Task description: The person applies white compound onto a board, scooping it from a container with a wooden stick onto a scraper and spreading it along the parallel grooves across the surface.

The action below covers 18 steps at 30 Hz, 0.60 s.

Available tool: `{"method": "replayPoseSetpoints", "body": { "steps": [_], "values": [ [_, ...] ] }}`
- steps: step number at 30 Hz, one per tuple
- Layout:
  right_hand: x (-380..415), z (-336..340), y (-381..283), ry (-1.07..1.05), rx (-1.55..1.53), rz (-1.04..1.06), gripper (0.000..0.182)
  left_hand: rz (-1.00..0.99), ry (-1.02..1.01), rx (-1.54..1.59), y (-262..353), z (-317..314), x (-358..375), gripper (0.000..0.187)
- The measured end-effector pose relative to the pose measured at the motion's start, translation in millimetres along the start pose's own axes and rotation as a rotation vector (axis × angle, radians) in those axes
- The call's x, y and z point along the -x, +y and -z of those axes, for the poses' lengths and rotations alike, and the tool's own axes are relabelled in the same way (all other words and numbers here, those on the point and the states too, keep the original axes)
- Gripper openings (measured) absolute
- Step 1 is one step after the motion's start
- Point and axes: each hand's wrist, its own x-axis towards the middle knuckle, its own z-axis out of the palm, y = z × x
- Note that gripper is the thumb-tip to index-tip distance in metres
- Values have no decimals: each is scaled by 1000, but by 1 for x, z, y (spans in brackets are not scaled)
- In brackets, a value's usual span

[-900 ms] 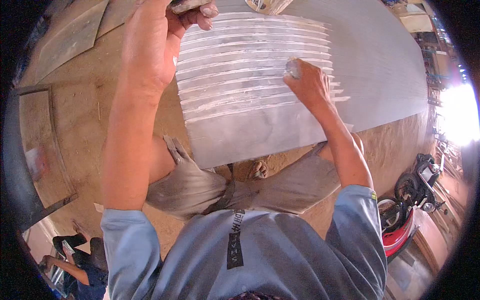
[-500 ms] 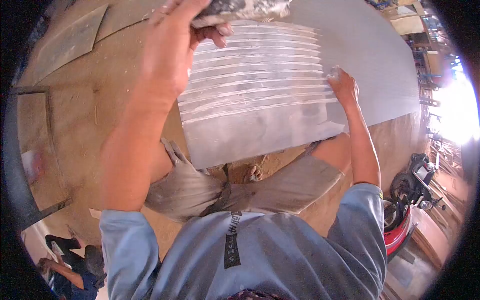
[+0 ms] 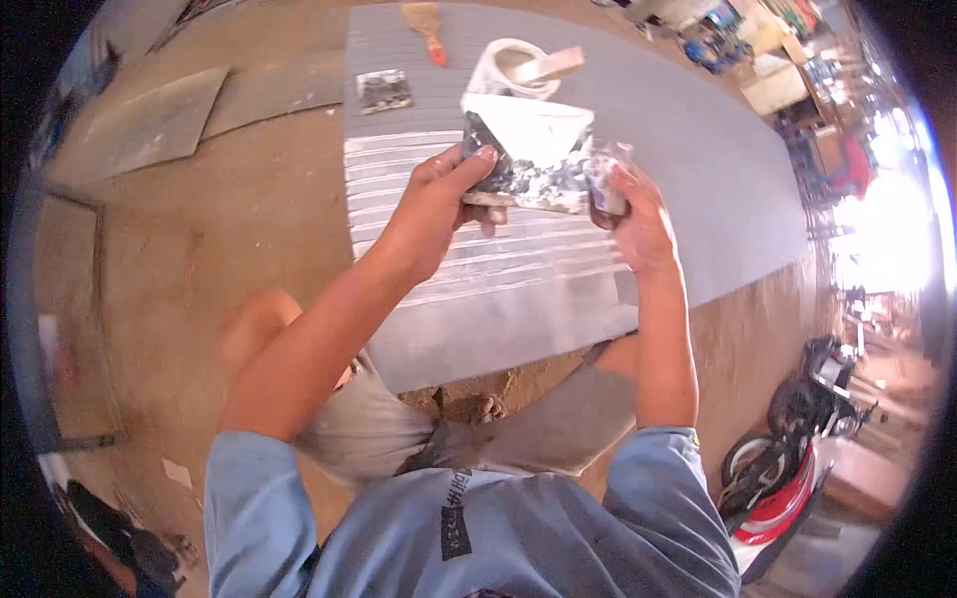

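Left hand [image 3: 444, 194]: fingers gripping board [image 3: 533, 182], thumb on top, presumably so its white paste [image 3: 538, 130] stays up | right hand [image 3: 644, 214]: fingers closed round a pale tool [image 3: 605, 182], blurred from here, by the board's right edge | board: above striped panel [image 3: 708, 179] | bucket [image 3: 482, 84], on panel beyond it: within easy reach, I'd guess

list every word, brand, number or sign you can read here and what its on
Blue shirt: dark printed lettering runs down the front, too blurred to quote reliably.
Motorcycle: any marking is too small to read.
Smeared board and white bucket: no lettering visible.
No text is clearly legible.
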Motion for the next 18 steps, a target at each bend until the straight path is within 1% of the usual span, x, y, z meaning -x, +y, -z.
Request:
{"method": "replayPoseSetpoints", "body": {
  "steps": [1, 2, 3, 4, 5, 6, 7, 8, 9, 10, 11, 12, 13, 14, 16, 17, 18],
  "values": [
    [-2, 3, 4, 8, 13, 16, 33, 0, 24, 71, 4, 2, 1, 23],
    [-5, 7, 11, 15, 24, 27, 31, -11, 59, 77, 9, 4, 2, 23],
    [-11, 15, 24, 33, 0, -7, 30, -42, 28, 99, 17, 6, 3, 24],
    [-10, 4, 31, 3, -5, -30, 30, -70, -2, 117, 27, 10, 5, 26],
    [-6, -6, 37, 52, -37, -18, 30, -68, 34, 117, 35, 12, 6, 26],
    [-1, -15, 41, 108, -70, -5, 29, -138, 53, 98, 46, 12, 6, 26],
    [7, -39, 52, 145, -63, -4, 26, -203, 66, 75, 54, 15, 6, 26],
    [8, -56, 62, 33, 188, -5, 26, -198, 78, 70, 63, 20, 5, 26],
    [11, -72, 73, -80, 441, -8, 25, -266, 93, 51, 69, 25, 4, 26],
    [12, -93, 86, -149, 728, 86, 29, -335, 103, 29, 74, 32, 1, 25],
    [14, -115, 102, -146, 835, 108, 32, -381, 46, 16, 76, 43, -4, 25],
    [14, -134, 114, -161, 847, 93, 35, -380, 50, 12, 78, 46, -5, 25],
    [15, -156, 112, -197, 929, 160, 35, -367, 100, 34, 81, 48, -6, 24],
    [12, -173, 119, -200, 925, 158, 35, -354, 150, 57, 83, 49, -7, 24],
    [7, -199, 131, -230, 936, 249, 35, -344, 174, 56, 82, 51, -8, 23],
    [4, -208, 134, -233, 929, 242, 35, -340, 192, 58, 81, 52, -8, 23],
    [1, -216, 134, -237, 991, 221, 33, -332, 196, 54, 81, 52, -7, 23]
  ]
}}
